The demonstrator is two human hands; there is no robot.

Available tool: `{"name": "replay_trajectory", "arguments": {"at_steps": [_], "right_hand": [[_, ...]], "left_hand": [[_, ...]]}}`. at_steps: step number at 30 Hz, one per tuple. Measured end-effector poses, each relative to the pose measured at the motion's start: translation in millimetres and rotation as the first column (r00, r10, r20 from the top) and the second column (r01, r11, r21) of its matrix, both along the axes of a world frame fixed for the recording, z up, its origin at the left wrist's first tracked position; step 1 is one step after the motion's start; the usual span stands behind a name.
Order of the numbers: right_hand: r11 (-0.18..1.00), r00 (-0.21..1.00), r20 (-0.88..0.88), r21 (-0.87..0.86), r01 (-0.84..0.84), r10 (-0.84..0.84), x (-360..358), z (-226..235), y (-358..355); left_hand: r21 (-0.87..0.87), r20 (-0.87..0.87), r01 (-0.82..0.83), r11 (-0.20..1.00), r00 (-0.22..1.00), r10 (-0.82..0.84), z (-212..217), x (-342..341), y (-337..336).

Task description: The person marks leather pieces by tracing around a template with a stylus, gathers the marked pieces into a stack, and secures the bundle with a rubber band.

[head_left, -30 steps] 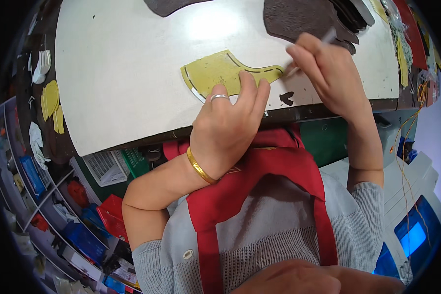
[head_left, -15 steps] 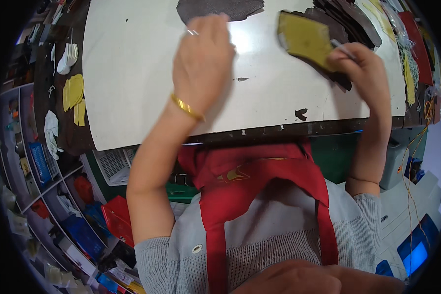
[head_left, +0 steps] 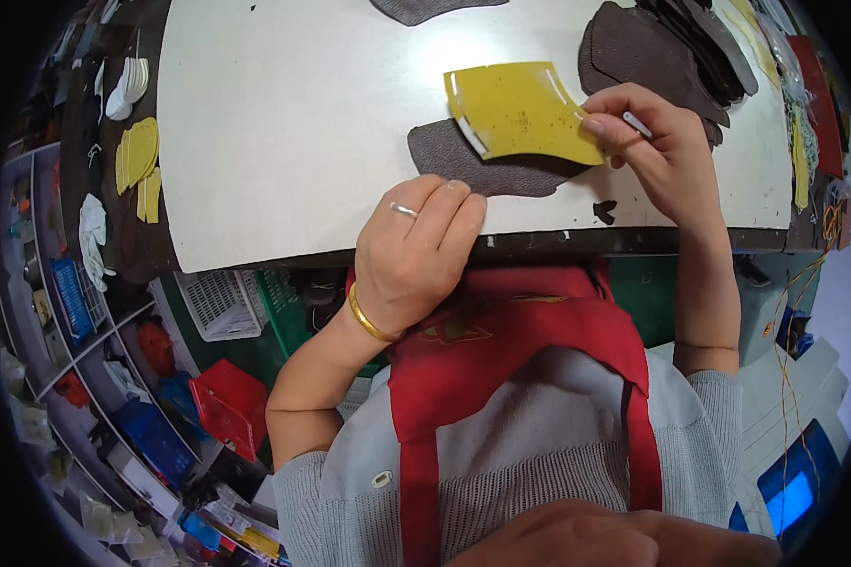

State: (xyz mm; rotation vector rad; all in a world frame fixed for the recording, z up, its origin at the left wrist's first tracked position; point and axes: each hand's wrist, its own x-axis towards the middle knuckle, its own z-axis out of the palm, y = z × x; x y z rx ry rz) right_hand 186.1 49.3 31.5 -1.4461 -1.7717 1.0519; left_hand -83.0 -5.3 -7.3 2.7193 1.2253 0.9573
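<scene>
A dark brown leather piece (head_left: 529, 181) lies on the white tabletop close to its near edge. My left hand (head_left: 411, 241), wearing a ring, is closed at the near left edge of this piece; its fingers are curled and their tips are partly hidden. Over the leather, a curved yellow template (head_left: 520, 109) with pale slots along its sides covers much of the far part. My right hand (head_left: 657, 142) pinches the template's right end between thumb and fingers. A slim silver-white pen-like tool (head_left: 637, 125) is also tucked in that hand.
More dark leather pieces (head_left: 633, 57) are stacked at the far right, and another leather piece (head_left: 430, 8) is at the far edge of view. A small dark scrap (head_left: 605, 212) lies near the front edge. Yellow pieces (head_left: 140, 156) and white gloves (head_left: 95, 236) sit along the left.
My left hand has come back toward the near edge, and a leather piece now lies there. My right hand has brought the yellow template leftward over that piece.
</scene>
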Motion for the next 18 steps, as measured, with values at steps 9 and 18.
{"name": "replay_trajectory", "arguments": {"at_steps": [9,18], "right_hand": [[0.934,0.938,-0.245,0.198,0.296,-0.245,16.3,2.4,6.1],[0.958,0.918,-0.336,0.115,0.263,-0.212,33.2,-5.8,-10.8]], "left_hand": [[0.098,-0.265,-0.049,0.994,0.961,0.074,18.0,-13.2,77.4],[-0.067,-0.092,0.056,0.996,0.994,-0.062,15.7,-8.1,42.6]]}}
